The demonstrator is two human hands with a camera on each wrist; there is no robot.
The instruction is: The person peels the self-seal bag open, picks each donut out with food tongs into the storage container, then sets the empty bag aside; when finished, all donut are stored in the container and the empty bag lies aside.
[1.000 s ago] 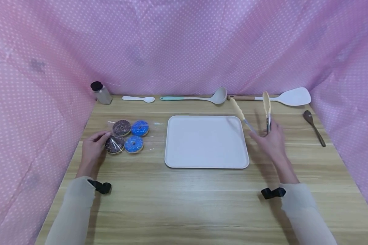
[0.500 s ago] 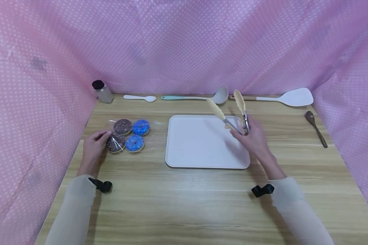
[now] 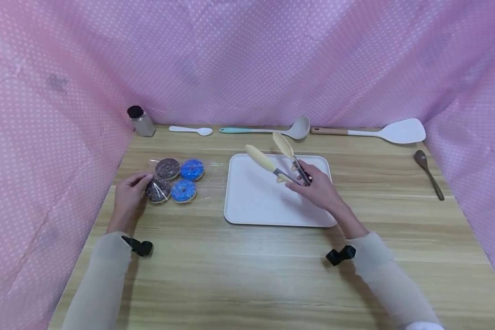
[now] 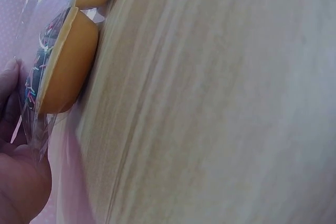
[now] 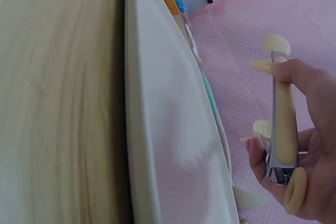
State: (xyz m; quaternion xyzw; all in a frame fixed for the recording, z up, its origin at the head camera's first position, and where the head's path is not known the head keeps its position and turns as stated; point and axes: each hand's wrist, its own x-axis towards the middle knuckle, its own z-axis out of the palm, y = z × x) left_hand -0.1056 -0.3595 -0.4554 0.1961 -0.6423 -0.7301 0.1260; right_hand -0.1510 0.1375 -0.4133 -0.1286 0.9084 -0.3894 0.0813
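Note:
My left hand [image 3: 129, 195] pinches the left edge of a clear plastic bag [image 4: 35, 135]. Under the film lie two chocolate doughnuts with sprinkles, the front one [image 3: 158, 191] closest to my fingers, and two blue doughnuts, one of them the front blue doughnut [image 3: 183, 190]. My right hand [image 3: 319, 185] grips a pair of tongs [image 5: 285, 114] with cream tips and metal arms. Spread apart and pointing away to the left, the tongs hang over the white tray [image 3: 247, 206]. In the right wrist view the thumb and fingers wrap the tongs' two arms.
Along the back edge stand or lie a black-capped jar [image 3: 142, 123], a small white spoon [image 3: 189, 130], a ladle [image 3: 299, 128] and a white spatula [image 3: 402, 131]. A dark wooden spoon [image 3: 429, 174] lies at the right. Pink dotted cloth [image 3: 239, 59] surrounds the table.
My right hand has carried the tongs leftward, from beside the tray's right edge to over the tray. The left hand keeps its pinch on the bag; the doughnuts stay where they were.

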